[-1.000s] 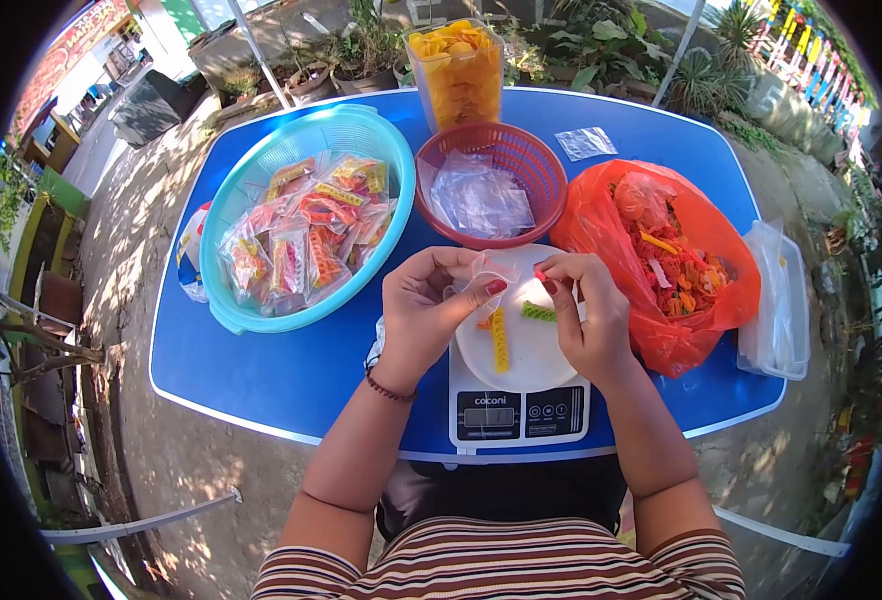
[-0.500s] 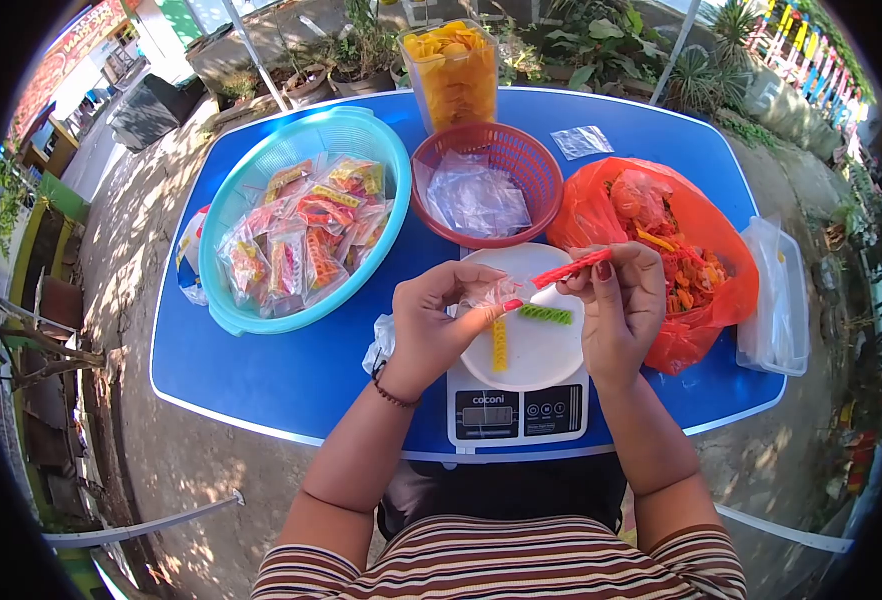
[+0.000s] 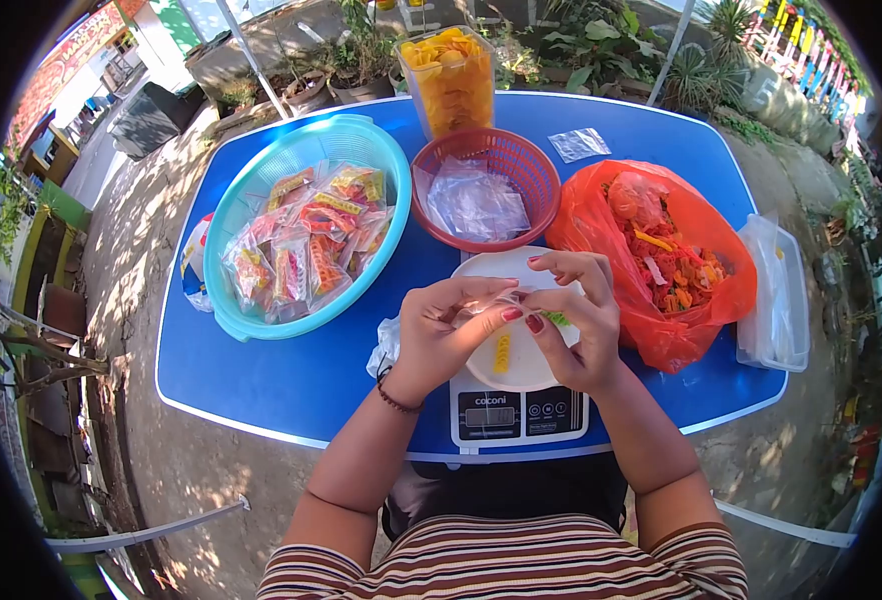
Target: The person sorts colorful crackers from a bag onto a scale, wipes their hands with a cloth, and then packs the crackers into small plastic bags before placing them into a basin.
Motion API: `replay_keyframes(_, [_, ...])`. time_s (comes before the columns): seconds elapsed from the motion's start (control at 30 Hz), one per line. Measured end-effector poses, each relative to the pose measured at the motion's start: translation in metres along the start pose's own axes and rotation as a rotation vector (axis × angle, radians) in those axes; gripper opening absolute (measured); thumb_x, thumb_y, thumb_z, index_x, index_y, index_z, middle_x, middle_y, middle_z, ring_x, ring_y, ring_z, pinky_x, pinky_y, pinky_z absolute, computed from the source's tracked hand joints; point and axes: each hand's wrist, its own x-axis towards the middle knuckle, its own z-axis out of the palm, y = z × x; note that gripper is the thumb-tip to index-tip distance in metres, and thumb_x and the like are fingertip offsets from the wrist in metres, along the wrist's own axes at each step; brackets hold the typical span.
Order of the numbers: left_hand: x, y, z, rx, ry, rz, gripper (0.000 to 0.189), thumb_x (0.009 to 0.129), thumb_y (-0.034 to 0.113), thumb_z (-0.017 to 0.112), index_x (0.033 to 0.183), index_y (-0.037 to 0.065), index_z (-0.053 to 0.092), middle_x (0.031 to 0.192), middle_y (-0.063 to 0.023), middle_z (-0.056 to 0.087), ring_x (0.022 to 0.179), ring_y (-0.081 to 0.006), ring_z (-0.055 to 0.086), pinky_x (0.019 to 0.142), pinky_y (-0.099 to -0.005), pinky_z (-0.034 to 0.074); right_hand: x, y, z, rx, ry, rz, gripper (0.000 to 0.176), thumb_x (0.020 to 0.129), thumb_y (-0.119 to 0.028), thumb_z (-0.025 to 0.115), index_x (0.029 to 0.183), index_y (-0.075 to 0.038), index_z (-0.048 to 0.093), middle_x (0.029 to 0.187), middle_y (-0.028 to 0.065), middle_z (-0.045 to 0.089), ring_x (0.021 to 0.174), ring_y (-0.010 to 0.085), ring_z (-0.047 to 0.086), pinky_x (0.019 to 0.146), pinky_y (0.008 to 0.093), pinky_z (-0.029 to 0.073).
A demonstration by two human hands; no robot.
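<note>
Above the white plate (image 3: pixel 536 372), both hands meet at a small clear plastic bag (image 3: pixel 506 298). My left hand (image 3: pixel 458 322) pinches the bag between thumb and fingers. At its opening, the thumb and index finger of my right hand (image 3: pixel 573 322) close on the bag's edge. The red stick is not distinguishable between the fingers. A yellow twisted piece (image 3: pixel 502 353) lies on the plate, and a green piece (image 3: pixel 558 319) shows partly behind my right hand. The plate rests on a digital scale (image 3: pixel 519 428).
A turquoise basket (image 3: pixel 231 325) of filled packets stands left. Behind the plate is a red basket (image 3: pixel 486 240) of empty bags, with a tub of orange chips (image 3: pixel 451 85) beyond. On the right are a red bag of snacks (image 3: pixel 676 345) and a clear container (image 3: pixel 776 300).
My right hand has moved left to the bag held by my left hand. The red stick it pinched is no longer visible outside the bag, and its fingers now cover most of the green piece.
</note>
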Motion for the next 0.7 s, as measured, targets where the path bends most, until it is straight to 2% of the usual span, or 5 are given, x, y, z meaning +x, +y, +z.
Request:
replay_keyframes(0.13, [0.002,-0.007,-0.004,-0.072,0.089,-0.024,0.018,0.094,0.006,0.069,0.108,-0.005,0.067,0.098,-0.0110,0.075,0.087,-0.0116,0.070,0.078,-0.0244,0.056,0.000,-0.005,0.012,0.145,0.160,0.157,0.015,0.081,-0.008,0.071,0.096,-0.005,0.070,0.098,0.0100,0.067,0.093,0.0283,0.058,0.081,0.0361,0.045])
replay_keyframes(0.23, [0.006,-0.006,-0.010,-0.148,0.152,-0.038,0.015,0.098,0.007,0.065,0.107,-0.005,0.065,0.098,-0.0092,0.073,0.092,-0.0127,0.070,0.080,-0.0254,0.057,-0.011,0.008,0.008,0.006,-0.101,0.284,0.015,0.079,-0.011,0.072,0.093,-0.005,0.068,0.101,0.0104,0.064,0.094,0.0284,0.057,0.078,0.0371,0.044])
replay_keyframes(0.37, [0.012,-0.005,-0.010,-0.309,0.190,-0.103,0.019,0.102,0.015,0.060,0.107,-0.003,0.065,0.097,-0.0071,0.072,0.088,-0.0083,0.068,0.077,-0.0238,0.056,-0.008,0.002,0.015,-0.271,-0.222,0.103,0.025,0.076,-0.021,0.078,0.093,-0.005,0.068,0.086,0.0067,0.059,0.087,0.0277,0.056,0.077,0.0403,0.045])
replay_keyframes(0.57, [0.012,-0.013,-0.015,-0.354,0.171,-0.153,0.020,0.104,0.015,0.055,0.108,-0.002,0.063,0.097,-0.0088,0.072,0.093,-0.0155,0.071,0.084,-0.0301,0.058,-0.013,0.003,0.015,-0.291,-0.372,0.133,0.027,0.075,-0.027,0.078,0.089,-0.007,0.066,0.082,0.0074,0.060,0.086,0.0273,0.057,0.077,0.0410,0.045])
replay_keyframes(0.7, [0.011,-0.014,-0.014,-0.275,0.173,-0.135,0.021,0.103,0.014,0.058,0.111,-0.004,0.067,0.100,-0.0085,0.072,0.091,-0.0105,0.069,0.083,-0.0250,0.056,-0.013,0.004,0.015,-0.188,-0.292,0.113,0.023,0.074,-0.016,0.080,0.088,-0.005,0.064,0.076,0.0090,0.059,0.071,0.0265,0.057,0.066,0.0384,0.046])
